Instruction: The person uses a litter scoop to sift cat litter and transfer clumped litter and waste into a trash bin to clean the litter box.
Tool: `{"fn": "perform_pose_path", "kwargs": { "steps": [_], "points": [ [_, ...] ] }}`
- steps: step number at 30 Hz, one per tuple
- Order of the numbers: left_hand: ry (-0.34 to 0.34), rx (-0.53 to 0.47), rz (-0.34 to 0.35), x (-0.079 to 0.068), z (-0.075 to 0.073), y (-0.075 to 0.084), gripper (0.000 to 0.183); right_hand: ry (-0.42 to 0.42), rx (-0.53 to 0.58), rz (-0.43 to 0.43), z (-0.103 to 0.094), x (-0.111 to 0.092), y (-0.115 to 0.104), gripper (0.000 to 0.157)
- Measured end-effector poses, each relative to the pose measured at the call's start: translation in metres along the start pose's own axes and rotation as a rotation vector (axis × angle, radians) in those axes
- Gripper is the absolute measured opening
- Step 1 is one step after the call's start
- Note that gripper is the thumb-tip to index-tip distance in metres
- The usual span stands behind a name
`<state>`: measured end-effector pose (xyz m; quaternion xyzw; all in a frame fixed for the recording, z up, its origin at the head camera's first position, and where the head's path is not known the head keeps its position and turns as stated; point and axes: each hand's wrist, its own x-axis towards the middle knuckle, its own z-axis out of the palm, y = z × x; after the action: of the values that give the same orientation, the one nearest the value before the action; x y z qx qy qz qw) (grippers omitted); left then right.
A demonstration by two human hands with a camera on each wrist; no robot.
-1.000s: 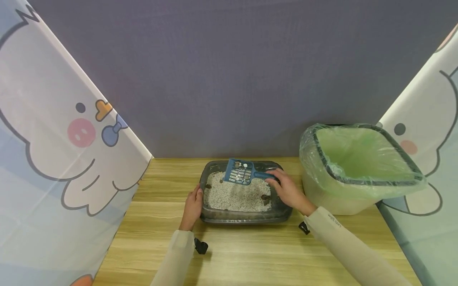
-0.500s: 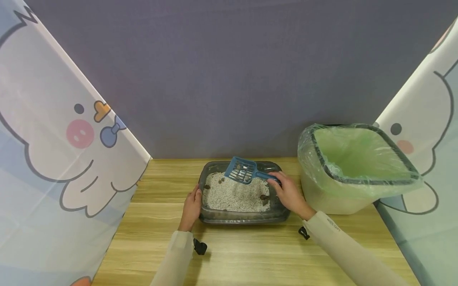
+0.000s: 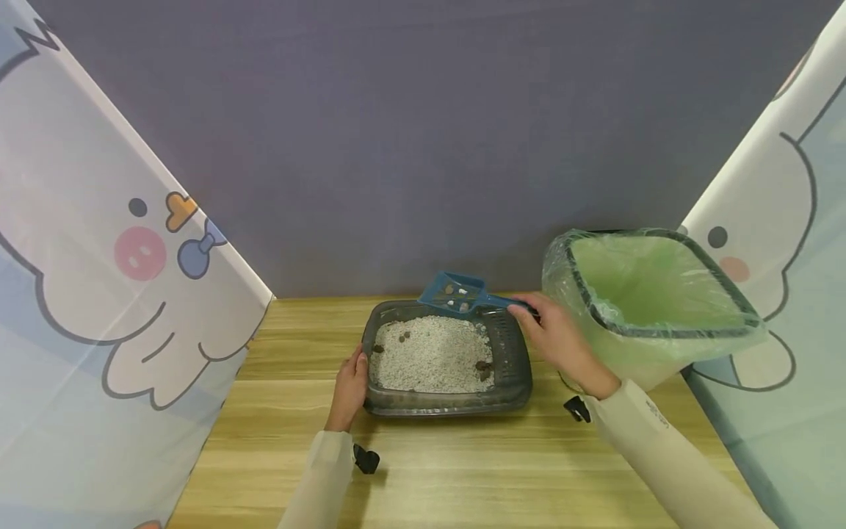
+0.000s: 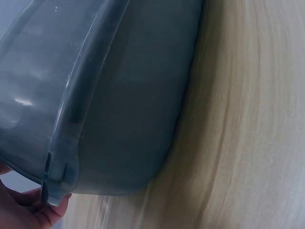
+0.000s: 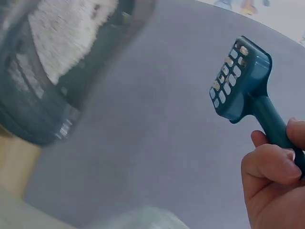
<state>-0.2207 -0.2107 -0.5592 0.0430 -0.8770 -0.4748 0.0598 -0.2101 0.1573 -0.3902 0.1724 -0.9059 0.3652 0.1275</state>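
Observation:
A dark grey litter box (image 3: 449, 404) holds pale litter (image 3: 429, 360) with several brown clumps (image 3: 484, 367) at its right and left sides. My left hand (image 3: 350, 378) grips the box's left rim; in the left wrist view, thumb and fingers (image 4: 50, 214) pinch the rim's corner. My right hand (image 3: 555, 330) holds a blue slotted litter scoop (image 3: 456, 292) by its handle, raised over the box's back edge. A few brown and white lumps lie in the scoop. From the right wrist view, fingers (image 5: 271, 164) curl round the handle.
A bin (image 3: 634, 360) lined with a translucent green bag (image 3: 654, 279) stands right of the box, close to my right forearm. The wooden table (image 3: 463, 477) ends at a grey back wall (image 3: 410, 147). Cartoon-printed side panels (image 3: 66, 257) flank the table.
My right hand has lifted the scoop up and back, and moved toward the bin. Loose litter no longer covers the scoop's slots; lumps stay in it. My left hand keeps its hold on the rim.

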Motion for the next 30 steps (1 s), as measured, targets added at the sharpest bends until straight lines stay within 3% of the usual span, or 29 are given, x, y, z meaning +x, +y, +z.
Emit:
{"fn": "perform_pose_path", "kwargs": {
  "steps": [5,10,15,19,24,30],
  "points": [
    [-0.008,0.004,0.019,0.001,-0.001,-0.001,0.054,0.088,-0.099,-0.047,-0.037,0.003,-0.011,0.032],
    [-0.020,0.017,0.033,0.003,0.001,-0.001,0.054,0.195,-0.166,-0.067,-0.094,0.003,-0.009,0.029],
    [-0.019,0.006,0.035,0.002,0.002,0.000,0.053,0.218,-0.277,0.056,-0.159,-0.004,0.005,0.036],
    [-0.018,0.003,0.030,0.003,0.000,0.000,0.052,0.209,-0.369,0.166,-0.199,-0.016,0.023,0.040],
    [-0.034,0.001,0.021,0.003,-0.001,0.000,0.055,0.208,-0.473,0.186,-0.222,-0.034,0.051,0.041],
    [-0.040,-0.011,0.010,0.002,-0.002,-0.001,0.056,0.224,-0.542,0.072,-0.215,-0.054,0.076,0.026]
  ]
}}
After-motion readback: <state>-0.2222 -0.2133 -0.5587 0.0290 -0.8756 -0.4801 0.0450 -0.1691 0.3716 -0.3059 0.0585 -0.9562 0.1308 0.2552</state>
